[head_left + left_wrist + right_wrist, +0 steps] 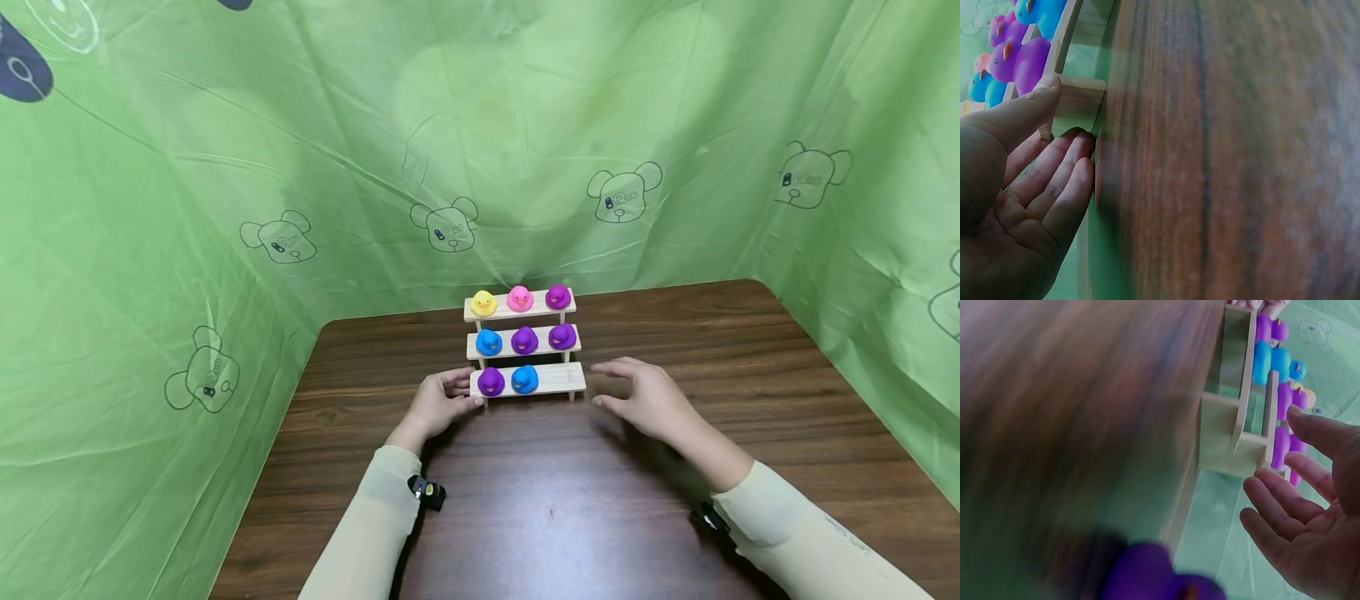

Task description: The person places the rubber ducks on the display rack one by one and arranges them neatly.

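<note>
A three-step wooden stand (547, 381) holds small rubber ducks. On top sit a yellow duck (483, 303), a pink duck (520, 298) and a purple duck (558, 297); a blue duck (489, 342) and two purple ones fill the middle. The bottom step carries a purple duck (491, 382) and a blue duck (524, 379), its right end bare. My left hand (438, 404) grips the stand's lower left end, thumb in front, fingers behind. Just off the right end, my right hand (651, 398) is spread with nothing in it. Another purple duck (1141, 575) shows low in the right wrist view.
The brown wooden table (540, 500) extends in front of the stand and to both sides. Green cloth (525, 167) printed with bear faces hangs close behind the stand and along both sides. Each sleeve has a black wrist device (427, 492) strapped on.
</note>
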The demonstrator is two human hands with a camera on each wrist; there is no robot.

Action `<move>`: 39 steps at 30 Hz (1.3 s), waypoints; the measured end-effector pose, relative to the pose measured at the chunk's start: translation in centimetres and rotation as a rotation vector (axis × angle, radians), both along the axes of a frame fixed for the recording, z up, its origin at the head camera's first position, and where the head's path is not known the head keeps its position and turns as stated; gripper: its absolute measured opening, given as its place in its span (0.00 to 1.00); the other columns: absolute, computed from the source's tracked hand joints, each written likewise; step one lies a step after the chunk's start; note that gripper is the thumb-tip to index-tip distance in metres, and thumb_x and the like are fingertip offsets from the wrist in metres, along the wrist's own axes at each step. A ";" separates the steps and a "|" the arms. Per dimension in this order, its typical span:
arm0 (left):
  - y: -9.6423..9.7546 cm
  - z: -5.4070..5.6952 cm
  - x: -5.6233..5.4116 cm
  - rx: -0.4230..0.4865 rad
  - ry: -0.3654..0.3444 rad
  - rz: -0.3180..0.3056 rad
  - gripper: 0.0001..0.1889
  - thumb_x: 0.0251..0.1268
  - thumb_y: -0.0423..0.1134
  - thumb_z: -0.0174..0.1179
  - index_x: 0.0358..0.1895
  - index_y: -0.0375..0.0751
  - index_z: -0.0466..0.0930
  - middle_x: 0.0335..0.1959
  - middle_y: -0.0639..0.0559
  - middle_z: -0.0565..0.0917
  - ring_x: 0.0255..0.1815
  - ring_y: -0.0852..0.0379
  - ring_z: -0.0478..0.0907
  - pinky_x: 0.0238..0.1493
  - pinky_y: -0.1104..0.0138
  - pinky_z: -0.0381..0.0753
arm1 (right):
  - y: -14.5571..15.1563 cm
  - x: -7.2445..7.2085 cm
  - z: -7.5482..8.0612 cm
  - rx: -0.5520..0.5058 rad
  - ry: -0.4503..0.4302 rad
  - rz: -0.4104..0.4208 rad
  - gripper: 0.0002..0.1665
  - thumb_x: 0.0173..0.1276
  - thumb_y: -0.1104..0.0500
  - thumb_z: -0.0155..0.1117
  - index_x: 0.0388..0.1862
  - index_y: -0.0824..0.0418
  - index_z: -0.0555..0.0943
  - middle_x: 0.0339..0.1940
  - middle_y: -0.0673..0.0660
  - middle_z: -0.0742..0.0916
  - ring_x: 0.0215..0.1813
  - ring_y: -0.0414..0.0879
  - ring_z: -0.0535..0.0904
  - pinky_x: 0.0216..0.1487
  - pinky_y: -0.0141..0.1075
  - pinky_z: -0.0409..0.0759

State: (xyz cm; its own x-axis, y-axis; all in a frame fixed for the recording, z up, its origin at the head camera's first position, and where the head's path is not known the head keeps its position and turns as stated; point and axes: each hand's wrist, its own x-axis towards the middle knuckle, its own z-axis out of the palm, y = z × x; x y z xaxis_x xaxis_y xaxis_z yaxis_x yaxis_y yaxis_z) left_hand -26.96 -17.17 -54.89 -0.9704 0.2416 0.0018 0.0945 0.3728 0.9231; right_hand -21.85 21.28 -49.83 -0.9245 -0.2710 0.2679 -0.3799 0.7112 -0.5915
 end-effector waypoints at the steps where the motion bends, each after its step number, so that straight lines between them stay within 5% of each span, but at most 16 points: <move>1: 0.0 0.0 0.0 -0.001 -0.001 0.001 0.31 0.59 0.31 0.78 0.67 0.32 0.80 0.51 0.41 0.89 0.52 0.46 0.88 0.52 0.65 0.87 | 0.4 0.1 0.0 0.007 -0.006 -0.002 0.31 0.61 0.56 0.83 0.64 0.57 0.85 0.60 0.60 0.87 0.64 0.64 0.81 0.67 0.63 0.76; 15: 0.1 -0.1 0.0 0.014 0.002 -0.004 0.31 0.60 0.27 0.76 0.67 0.26 0.77 0.53 0.32 0.87 0.54 0.36 0.86 0.54 0.59 0.87 | 6.0 2.9 -0.8 0.055 -0.034 -0.038 0.32 0.60 0.54 0.84 0.62 0.60 0.85 0.57 0.64 0.88 0.60 0.67 0.83 0.61 0.65 0.78; 23: 0.0 -0.2 0.1 0.010 0.005 0.001 0.31 0.59 0.30 0.78 0.67 0.31 0.80 0.51 0.38 0.89 0.52 0.43 0.88 0.53 0.60 0.88 | 8.2 4.6 -1.4 0.080 -0.070 -0.052 0.38 0.57 0.47 0.86 0.63 0.62 0.84 0.58 0.65 0.88 0.61 0.68 0.82 0.61 0.67 0.77; 39: 0.1 -0.2 -0.1 0.010 0.005 0.000 0.30 0.59 0.25 0.76 0.66 0.26 0.78 0.51 0.32 0.87 0.53 0.36 0.86 0.53 0.60 0.88 | 10.3 6.0 -2.2 0.114 -0.049 -0.008 0.32 0.52 0.47 0.88 0.54 0.57 0.89 0.48 0.55 0.91 0.49 0.55 0.87 0.49 0.49 0.85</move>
State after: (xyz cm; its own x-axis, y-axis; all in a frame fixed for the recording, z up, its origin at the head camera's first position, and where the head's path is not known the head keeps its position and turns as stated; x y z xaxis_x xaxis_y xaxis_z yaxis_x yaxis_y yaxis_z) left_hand -27.01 -17.04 -55.07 -0.9703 0.2418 0.0091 0.0993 0.3633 0.9264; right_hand -15.83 31.57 -52.05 -0.9380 -0.2900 0.1902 -0.3467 0.7778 -0.5243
